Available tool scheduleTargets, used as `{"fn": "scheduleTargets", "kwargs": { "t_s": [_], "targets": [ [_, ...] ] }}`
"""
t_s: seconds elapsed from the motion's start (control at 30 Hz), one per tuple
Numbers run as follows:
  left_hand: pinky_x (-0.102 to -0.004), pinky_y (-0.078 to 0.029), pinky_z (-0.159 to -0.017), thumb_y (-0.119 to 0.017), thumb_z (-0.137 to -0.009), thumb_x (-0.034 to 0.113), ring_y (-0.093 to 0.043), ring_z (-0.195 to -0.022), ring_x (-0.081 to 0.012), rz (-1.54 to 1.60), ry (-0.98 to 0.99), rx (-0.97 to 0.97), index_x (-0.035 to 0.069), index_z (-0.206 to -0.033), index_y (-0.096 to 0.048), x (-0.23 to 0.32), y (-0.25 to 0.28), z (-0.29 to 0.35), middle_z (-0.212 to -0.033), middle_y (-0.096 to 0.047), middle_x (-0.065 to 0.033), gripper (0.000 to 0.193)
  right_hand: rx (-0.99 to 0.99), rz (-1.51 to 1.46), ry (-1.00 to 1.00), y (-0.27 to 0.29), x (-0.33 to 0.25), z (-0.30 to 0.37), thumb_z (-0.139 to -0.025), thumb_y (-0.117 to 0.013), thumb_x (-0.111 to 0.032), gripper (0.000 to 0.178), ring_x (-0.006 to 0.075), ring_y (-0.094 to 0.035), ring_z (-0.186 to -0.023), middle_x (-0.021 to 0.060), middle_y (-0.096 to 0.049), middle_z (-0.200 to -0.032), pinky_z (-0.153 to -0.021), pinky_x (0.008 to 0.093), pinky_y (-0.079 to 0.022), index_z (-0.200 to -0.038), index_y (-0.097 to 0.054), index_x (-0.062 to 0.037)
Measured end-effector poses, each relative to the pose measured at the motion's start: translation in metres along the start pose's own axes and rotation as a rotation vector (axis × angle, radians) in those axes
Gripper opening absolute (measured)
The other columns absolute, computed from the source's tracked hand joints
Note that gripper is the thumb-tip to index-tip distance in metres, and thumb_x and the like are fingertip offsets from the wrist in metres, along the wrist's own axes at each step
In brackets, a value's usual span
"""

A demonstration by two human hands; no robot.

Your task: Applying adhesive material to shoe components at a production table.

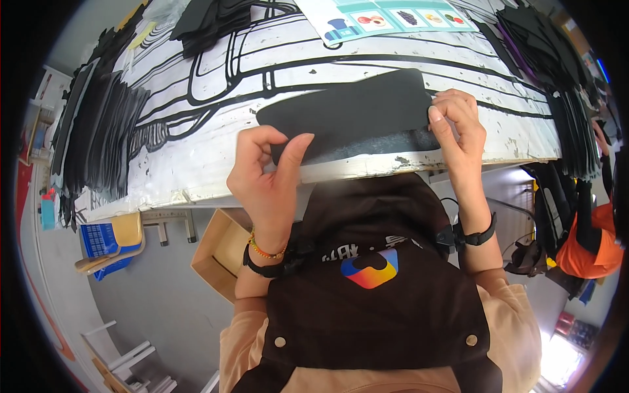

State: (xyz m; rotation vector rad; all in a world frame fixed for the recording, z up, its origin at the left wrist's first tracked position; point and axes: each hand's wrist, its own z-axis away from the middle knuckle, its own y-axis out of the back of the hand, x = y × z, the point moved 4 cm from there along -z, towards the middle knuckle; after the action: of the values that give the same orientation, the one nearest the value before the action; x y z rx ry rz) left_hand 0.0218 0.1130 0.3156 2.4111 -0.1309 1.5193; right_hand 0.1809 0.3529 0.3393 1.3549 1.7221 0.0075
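A dark grey-black piece of fabric [347,108], roughly oblong, is held between my two hands at the near edge of the white table. My left hand [265,170] has its fingers curled at the fabric's lower left corner, thumb and forefinger tips on it. At the right end, my right hand [462,124] pinches the fabric's edge between thumb and bent fingers. A lighter, greyish fuzzy band runs along the lower right side of the piece. The fabric looks fairly flat and spread between the hands.
Stacks of dark fabric pieces [98,137] hang over the table's left end; another stack [573,131] is on the right. A dark cloth pile [213,26] and a fruit-printed sheet [393,19] lie at the back. Below stands an open cardboard box [219,255]. Another person in orange [593,242] is at right.
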Motion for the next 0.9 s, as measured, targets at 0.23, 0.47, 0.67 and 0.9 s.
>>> {"fn": "scheduleTargets", "kwargs": {
  "t_s": [0.23,0.47,0.67,0.9],
  "targets": [
    [-0.0244,-0.047,-0.066,-0.090,-0.079,0.005,-0.059,-0.077,-0.0131,-0.081,-0.309,-0.063,0.005,-0.109,-0.072,0.015,-0.004,-0.011,-0.095,-0.069,-0.0025,0.034,0.056,0.049,0.018,0.003,0.003,0.000,-0.096,-0.071,-0.014,0.016,0.0289,-0.057,-0.114,0.0068,-0.070,-0.100,-0.100,0.0409,-0.045,-0.088,-0.069,-0.0001],
    [-0.0253,-0.052,-0.074,-0.090,-0.082,0.005,-0.062,-0.083,-0.0109,-0.233,-0.248,0.040,0.004,-0.112,-0.074,0.013,-0.004,0.007,-0.096,-0.070,-0.0028,0.034,0.040,0.104,0.018,0.005,0.007,0.005,-0.095,-0.071,-0.012,0.015,0.0315,-0.057,-0.117,0.0075,-0.071,-0.102,-0.099,0.0417,-0.045,-0.088,-0.069,0.0005],
    [-0.0276,-0.053,-0.075,-0.089,-0.081,0.004,-0.067,-0.088,-0.0180,-0.285,-0.496,0.056,0.002,-0.104,-0.076,0.008,-0.011,0.004,-0.096,-0.070,-0.0074,0.026,0.030,0.107,0.023,0.004,0.009,0.006,-0.094,-0.070,-0.011,0.013,0.0329,-0.058,-0.115,0.0083,-0.071,-0.102,-0.097,0.0412,-0.047,-0.088,-0.069,0.0011],
    [-0.0350,-0.049,-0.081,-0.090,-0.077,0.005,-0.062,-0.094,-0.0264,-0.383,-0.432,0.074,0.006,-0.097,-0.080,0.006,-0.013,0.006,-0.098,-0.070,-0.0089,0.022,0.050,0.119,0.018,0.003,0.010,0.008,-0.092,-0.070,-0.009,0.013,0.0335,-0.059,-0.113,0.0084,-0.071,-0.099,-0.095,0.0412,-0.048,-0.085,-0.068,0.0015]
  ]
}}
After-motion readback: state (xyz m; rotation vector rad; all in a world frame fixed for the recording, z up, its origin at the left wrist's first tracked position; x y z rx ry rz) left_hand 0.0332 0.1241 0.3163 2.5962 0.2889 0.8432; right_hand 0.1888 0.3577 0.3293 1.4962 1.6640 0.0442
